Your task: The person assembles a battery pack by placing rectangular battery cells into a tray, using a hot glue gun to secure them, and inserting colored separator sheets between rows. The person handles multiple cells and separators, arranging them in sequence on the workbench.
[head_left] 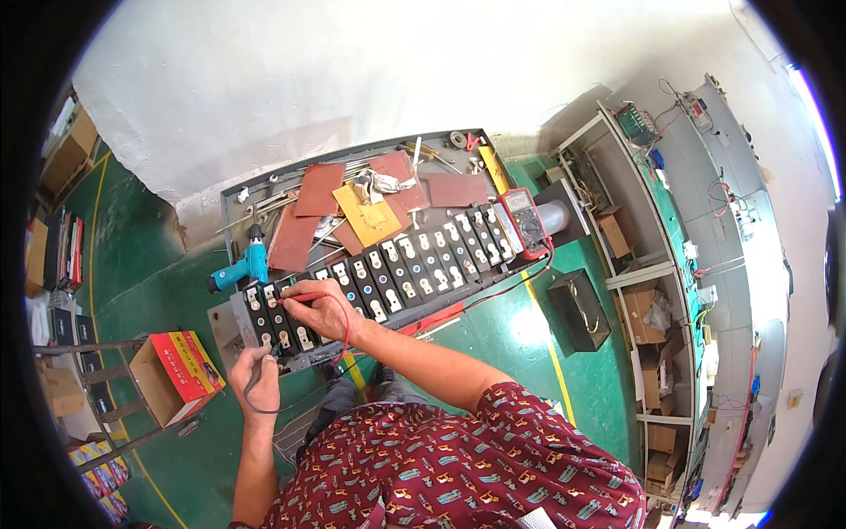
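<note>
A row of black battery cells [394, 280] with pale metal terminals runs along the bench in front of me. My right hand [324, 310] pinches a red test probe [298, 298], its tip at a terminal near the row's left end. Lower left, my left hand [254, 377] is closed on a black test probe, mostly hidden by the fingers, with its thin dark lead looping below. That hand is beside the near edge of the leftmost cells; whether the tip touches a terminal, I cannot tell. A red multimeter [526, 226] stands at the row's right end, with a red lead running from it.
A teal cordless drill [244, 268] lies left of the cells. Brown sheets [317, 189], a yellow sheet [366, 216] and loose rods cover the bench behind. An open red and yellow carton [181, 377] is at left, a black case [579, 310] on the green floor, shelving [648, 273] at right.
</note>
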The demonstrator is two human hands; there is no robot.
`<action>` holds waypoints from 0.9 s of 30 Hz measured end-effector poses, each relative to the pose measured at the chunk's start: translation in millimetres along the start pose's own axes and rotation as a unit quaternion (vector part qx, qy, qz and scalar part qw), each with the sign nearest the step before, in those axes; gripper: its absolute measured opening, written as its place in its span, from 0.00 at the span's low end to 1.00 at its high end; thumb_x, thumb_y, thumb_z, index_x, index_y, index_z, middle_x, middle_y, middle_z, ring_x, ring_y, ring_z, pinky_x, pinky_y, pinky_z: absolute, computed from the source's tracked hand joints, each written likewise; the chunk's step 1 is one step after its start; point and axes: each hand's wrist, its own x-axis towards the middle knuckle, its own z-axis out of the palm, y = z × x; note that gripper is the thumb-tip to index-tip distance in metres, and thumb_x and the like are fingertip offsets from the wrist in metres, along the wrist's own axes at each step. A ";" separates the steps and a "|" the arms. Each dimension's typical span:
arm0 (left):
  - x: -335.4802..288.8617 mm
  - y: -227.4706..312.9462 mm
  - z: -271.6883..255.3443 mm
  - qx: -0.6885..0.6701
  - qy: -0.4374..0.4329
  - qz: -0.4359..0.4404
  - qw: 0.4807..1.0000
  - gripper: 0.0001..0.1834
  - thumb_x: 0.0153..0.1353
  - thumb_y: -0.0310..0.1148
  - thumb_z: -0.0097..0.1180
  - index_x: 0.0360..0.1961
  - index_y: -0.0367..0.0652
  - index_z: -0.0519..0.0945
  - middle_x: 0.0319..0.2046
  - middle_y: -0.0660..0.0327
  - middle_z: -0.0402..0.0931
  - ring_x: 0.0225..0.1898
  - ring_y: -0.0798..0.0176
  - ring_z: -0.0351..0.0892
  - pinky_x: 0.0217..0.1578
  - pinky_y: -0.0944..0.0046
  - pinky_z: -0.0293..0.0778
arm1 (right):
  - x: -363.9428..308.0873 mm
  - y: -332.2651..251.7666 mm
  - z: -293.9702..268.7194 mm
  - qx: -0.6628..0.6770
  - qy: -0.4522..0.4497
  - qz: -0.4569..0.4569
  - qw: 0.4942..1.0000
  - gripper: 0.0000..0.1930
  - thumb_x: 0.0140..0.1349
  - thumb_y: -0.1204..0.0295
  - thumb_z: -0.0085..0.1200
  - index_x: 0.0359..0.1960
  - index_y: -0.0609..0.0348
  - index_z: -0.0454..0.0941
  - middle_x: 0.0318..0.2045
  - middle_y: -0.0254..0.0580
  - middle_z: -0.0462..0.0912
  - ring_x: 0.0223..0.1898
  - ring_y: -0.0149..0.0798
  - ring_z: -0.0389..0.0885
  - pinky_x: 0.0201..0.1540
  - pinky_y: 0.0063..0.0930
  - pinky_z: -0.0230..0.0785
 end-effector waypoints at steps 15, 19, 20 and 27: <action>0.1 -1.0 3.9 0.007 0.005 0.025 1.000 0.09 0.70 0.23 0.56 0.46 0.29 0.84 0.31 0.65 0.80 0.31 0.74 0.75 0.34 0.69 0.72 | 0.8 2.6 -3.2 -0.010 -0.002 -0.007 1.000 0.10 0.68 0.72 0.64 0.44 0.66 0.88 0.32 0.52 0.90 0.34 0.38 0.91 0.39 0.32 0.80; -5.1 -0.9 0.6 -0.019 0.032 -0.002 0.999 0.08 0.67 0.22 0.59 0.44 0.28 0.84 0.34 0.59 0.85 0.37 0.69 0.83 0.41 0.65 0.79 | 0.6 6.7 4.4 0.006 -0.012 -0.009 1.000 0.11 0.69 0.71 0.64 0.47 0.66 0.89 0.34 0.46 0.91 0.34 0.31 0.88 0.39 0.29 0.80; -4.0 -3.7 1.7 -0.024 0.018 -0.004 1.000 0.08 0.67 0.21 0.59 0.44 0.29 0.85 0.32 0.61 0.84 0.35 0.69 0.82 0.38 0.65 0.79 | 2.0 11.3 -0.7 -0.042 -0.005 -0.078 0.996 0.12 0.69 0.70 0.66 0.47 0.66 0.89 0.33 0.44 0.91 0.35 0.27 0.86 0.39 0.28 0.80; -13.9 4.7 -2.5 -0.043 0.065 0.044 0.996 0.10 0.65 0.21 0.64 0.47 0.31 0.87 0.31 0.62 0.86 0.32 0.76 0.81 0.33 0.71 0.77 | -3.2 8.8 -1.4 0.023 -0.045 0.104 0.993 0.12 0.74 0.72 0.62 0.52 0.67 0.87 0.38 0.39 0.91 0.37 0.27 0.85 0.41 0.23 0.79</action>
